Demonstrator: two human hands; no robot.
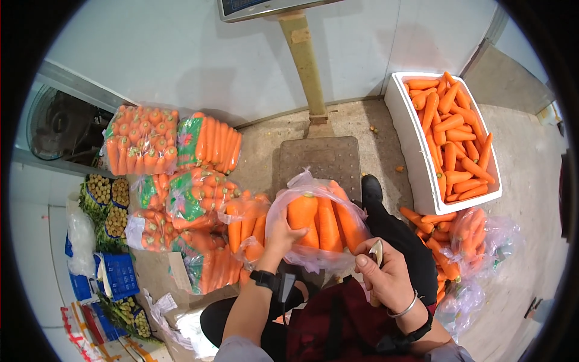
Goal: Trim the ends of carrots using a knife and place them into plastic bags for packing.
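Observation:
An open pinkish plastic bag of large carrots [318, 223] sits in front of me. My left hand [283, 238] grips its left side, thumb along a carrot. My right hand [386, 277], at the bag's lower right, is closed around a small knife-like tool [375, 250] with a pale blade pointing up. Behind the bag lies the metal scale platform [319, 154], its post [309, 78] rising to a display at the top edge.
Bagged carrots [204, 139] are stacked to my left. A white foam box of loose carrots [403, 127] stands back right, with more carrots and bags [467, 232] below it. Far left are blue crates [120, 274] with vegetables, and a fan [51, 127].

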